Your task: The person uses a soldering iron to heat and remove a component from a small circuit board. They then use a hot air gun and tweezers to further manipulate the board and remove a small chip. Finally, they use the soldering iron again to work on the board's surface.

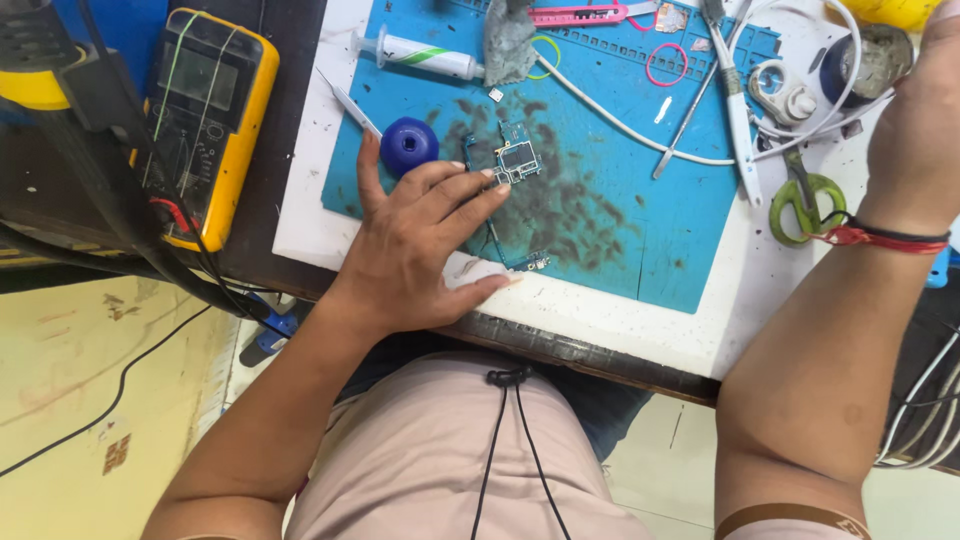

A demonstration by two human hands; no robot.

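Observation:
My left hand (420, 240) lies flat, fingers spread, on the blue work mat (620, 220). Its fingertips press the edge of a small blue circuit board (517, 160). A second small board piece (530, 263) lies near my thumb. A dark blue round cap (408, 146) sits just beyond my index finger. My right hand (915, 130) reaches up at the far right edge, near a yellow object (893, 10). Its fingers are cut off by the frame, so what it holds stays hidden. A red and black thread band circles that wrist.
A yellow multimeter (205, 110) with leads rests at the left. A syringe (420, 55), grey cloth (508, 45), pink cutter (578, 14), tweezers (690, 110), white cable (640, 135), green scissors (805, 200) and rubber bands crowd the mat's far side. The table edge runs below my left hand.

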